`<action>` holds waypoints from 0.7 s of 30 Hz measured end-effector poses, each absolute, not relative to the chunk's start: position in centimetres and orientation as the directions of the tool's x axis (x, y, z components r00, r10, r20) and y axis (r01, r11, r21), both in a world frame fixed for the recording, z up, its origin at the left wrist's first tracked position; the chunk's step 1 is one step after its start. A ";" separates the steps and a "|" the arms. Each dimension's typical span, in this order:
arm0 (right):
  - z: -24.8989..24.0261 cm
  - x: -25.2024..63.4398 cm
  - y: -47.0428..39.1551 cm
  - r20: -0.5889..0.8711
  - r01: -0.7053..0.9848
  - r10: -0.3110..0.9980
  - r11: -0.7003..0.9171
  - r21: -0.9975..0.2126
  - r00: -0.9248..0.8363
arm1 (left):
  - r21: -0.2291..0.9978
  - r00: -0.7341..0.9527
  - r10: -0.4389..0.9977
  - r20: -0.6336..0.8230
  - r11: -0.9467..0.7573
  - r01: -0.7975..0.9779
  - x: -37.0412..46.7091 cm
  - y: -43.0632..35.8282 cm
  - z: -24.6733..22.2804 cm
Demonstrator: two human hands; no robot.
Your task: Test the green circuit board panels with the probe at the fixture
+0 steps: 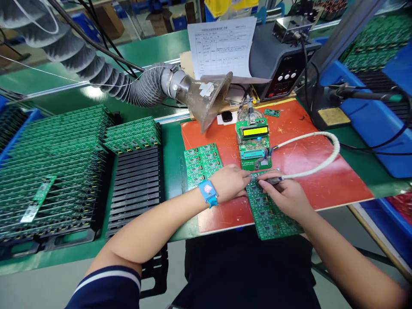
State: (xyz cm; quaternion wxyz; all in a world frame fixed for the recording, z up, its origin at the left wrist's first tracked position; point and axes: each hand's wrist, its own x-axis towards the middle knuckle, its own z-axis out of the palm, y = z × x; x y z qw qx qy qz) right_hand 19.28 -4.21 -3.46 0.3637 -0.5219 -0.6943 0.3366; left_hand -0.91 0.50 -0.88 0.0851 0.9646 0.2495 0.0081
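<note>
A green circuit board panel lies at the front of the red mat, tilted slightly. At its upper left corner my left hand grips the edge, fingers closed, a blue wrist strap on that wrist. My right hand is closed around a grey probe connector on a white sleeved cable; its tip meets the panel's upper part, the contact hidden by fingers. Just beyond stands a programmer board with a lit yellow display. Left of it lies a second board panel.
Racks of upright circuit boards fill the left, beside a black slotted rack. A fume extraction hood hangs over the mat. A soldering station, an iron in its holder and a blue bin stand at right.
</note>
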 end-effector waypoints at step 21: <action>-3.9 18.8 -4.0 0.257 0.528 0.946 0.323 -0.785 -0.196 | 0.170 0.880 0.474 0.027 -0.870 0.463 -1.1 0.5 -1.5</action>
